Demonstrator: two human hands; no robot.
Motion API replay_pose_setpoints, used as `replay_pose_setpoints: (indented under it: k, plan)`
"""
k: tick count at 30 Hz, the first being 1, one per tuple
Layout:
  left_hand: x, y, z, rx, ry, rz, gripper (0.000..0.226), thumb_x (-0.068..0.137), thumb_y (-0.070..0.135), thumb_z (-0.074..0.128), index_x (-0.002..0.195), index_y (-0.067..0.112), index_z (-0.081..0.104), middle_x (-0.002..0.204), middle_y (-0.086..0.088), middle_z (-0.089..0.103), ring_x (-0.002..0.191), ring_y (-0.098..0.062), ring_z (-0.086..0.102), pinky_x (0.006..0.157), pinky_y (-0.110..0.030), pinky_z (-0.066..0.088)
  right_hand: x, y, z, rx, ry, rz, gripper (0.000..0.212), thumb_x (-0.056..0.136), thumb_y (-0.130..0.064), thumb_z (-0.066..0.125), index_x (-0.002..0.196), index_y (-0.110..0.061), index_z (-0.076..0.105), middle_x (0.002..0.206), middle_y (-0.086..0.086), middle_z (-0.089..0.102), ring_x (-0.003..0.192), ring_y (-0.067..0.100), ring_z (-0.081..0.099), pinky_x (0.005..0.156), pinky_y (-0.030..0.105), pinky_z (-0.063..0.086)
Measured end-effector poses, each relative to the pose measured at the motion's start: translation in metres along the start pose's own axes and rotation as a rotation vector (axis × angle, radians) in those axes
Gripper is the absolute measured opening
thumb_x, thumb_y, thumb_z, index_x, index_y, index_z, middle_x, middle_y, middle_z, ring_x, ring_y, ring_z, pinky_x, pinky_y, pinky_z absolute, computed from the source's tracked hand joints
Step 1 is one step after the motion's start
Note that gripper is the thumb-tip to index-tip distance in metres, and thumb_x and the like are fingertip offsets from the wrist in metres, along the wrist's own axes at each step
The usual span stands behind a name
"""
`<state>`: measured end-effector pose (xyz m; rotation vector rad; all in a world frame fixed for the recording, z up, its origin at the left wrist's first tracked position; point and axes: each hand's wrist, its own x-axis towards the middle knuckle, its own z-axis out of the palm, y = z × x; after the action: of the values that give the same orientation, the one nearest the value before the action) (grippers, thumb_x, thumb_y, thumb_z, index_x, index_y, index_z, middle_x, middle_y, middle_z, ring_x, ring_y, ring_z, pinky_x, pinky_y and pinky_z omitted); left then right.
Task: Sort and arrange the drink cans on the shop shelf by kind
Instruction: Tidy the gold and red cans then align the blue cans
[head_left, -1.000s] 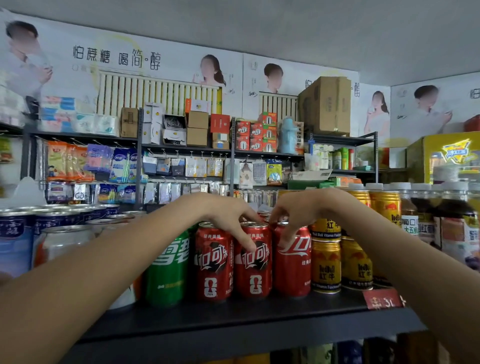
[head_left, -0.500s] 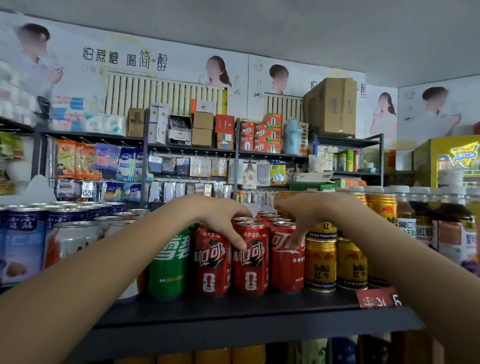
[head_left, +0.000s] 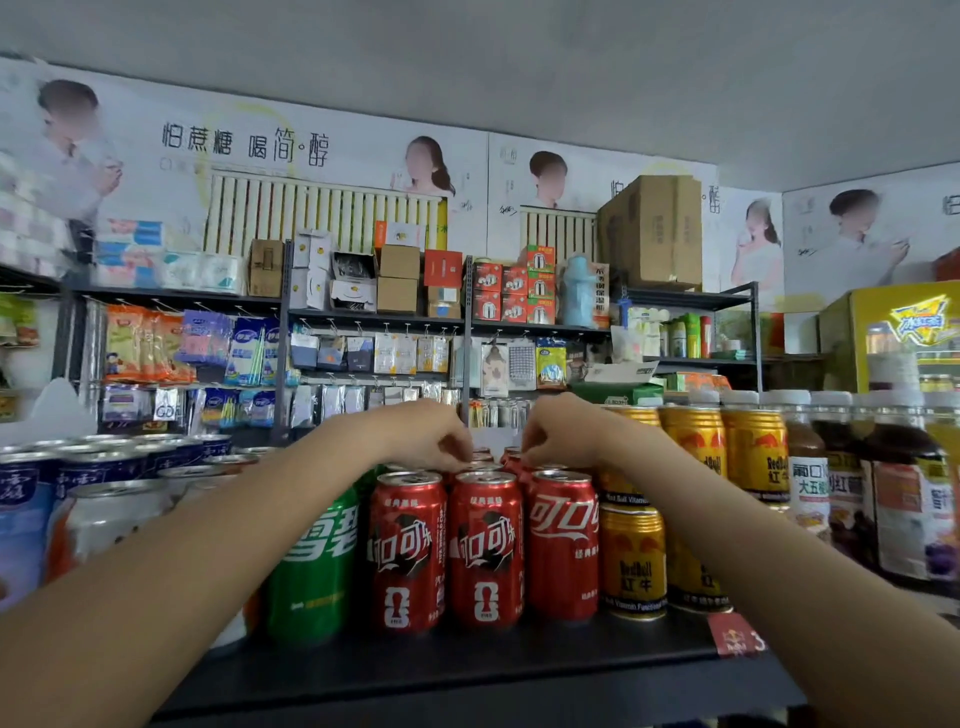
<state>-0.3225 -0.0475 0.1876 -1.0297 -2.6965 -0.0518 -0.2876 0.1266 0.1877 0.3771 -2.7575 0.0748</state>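
Cola row nearly squared up, both hands reaching into the back cans.

Left hand (head_left: 426, 439) and right hand (head_left: 558, 436) curled over rear red cola cans (head_left: 485, 460) at twelve o'clock; whether they gripped, I cannot tell. Front cola cans (head_left: 485, 551) stood grouped between green Sprite can (head_left: 317, 566) and gold Red Bull cans (head_left: 631, 561); little seemed left.

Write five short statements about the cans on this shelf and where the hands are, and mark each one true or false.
1. Three red cola cans stand in the front row of the black shelf. True.
2. The green can stands right of the red ones. False: it stands on their left.
3. Both the left hand and the right hand reach over the front row to cans behind it. True.
4. The gold cans lie on their sides. False: they stand upright, some stacked.
5. The left hand holds the green can. False: its fingers are at the red cans further back.
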Motion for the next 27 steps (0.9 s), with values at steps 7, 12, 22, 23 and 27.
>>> replay_pose_setpoints:
  k: [7,12,22,23,27]
  plan:
    - [0.025,-0.013,0.001,0.112,-0.003,0.065,0.010,0.087,0.016,0.061,0.095,0.014,0.066,0.091,0.010,0.058,0.085,-0.006,0.048,0.078,-0.020,0.037,0.029,-0.012,0.013,-0.137,0.058,0.128,0.023,0.086,0.003,0.052,0.109,0.000,0.053,0.096,0.010,0.052,0.085,0.022,0.050,0.073,0.026,0.044]
    - [0.027,-0.013,0.006,0.135,-0.002,0.126,0.013,0.090,0.018,0.056,0.100,0.013,0.063,0.102,0.004,0.062,0.077,-0.002,0.043,0.072,-0.017,0.032,0.028,-0.008,0.013,-0.088,0.032,0.123,0.007,0.086,-0.002,0.054,0.089,-0.006,0.050,0.083,0.002,0.048,0.085,0.020,0.050,0.072,0.028,0.045]
    - [0.026,-0.006,0.008,0.096,0.027,0.052,0.017,0.093,0.018,0.052,0.105,0.013,0.062,0.111,0.002,0.061,0.100,-0.013,0.053,0.083,-0.023,0.038,0.021,-0.021,0.018,-0.130,0.165,0.165,0.003,0.088,-0.006,0.052,0.086,-0.005,0.050,0.080,0.003,0.047,0.083,0.024,0.051,0.069,0.030,0.043]
    - [0.022,-0.005,0.007,0.050,0.043,0.033,0.018,0.093,0.019,0.051,0.106,0.014,0.063,0.112,0.001,0.061,0.102,-0.014,0.054,0.085,-0.024,0.041,0.019,-0.021,0.018,-0.095,0.167,0.171,0.013,0.088,-0.005,0.052,0.077,-0.007,0.046,0.077,0.003,0.049,0.082,0.023,0.053,0.069,0.030,0.044]
    - [-0.002,0.001,0.002,-0.157,0.129,0.049,0.025,0.095,0.029,0.047,0.109,0.018,0.063,0.106,0.007,0.063,0.099,-0.012,0.057,0.091,-0.033,0.046,0.002,-0.015,0.004,0.061,0.127,0.056,0.008,0.085,-0.008,0.063,0.091,-0.003,0.064,0.096,0.009,0.067,0.084,0.019,0.061,0.077,0.025,0.051]
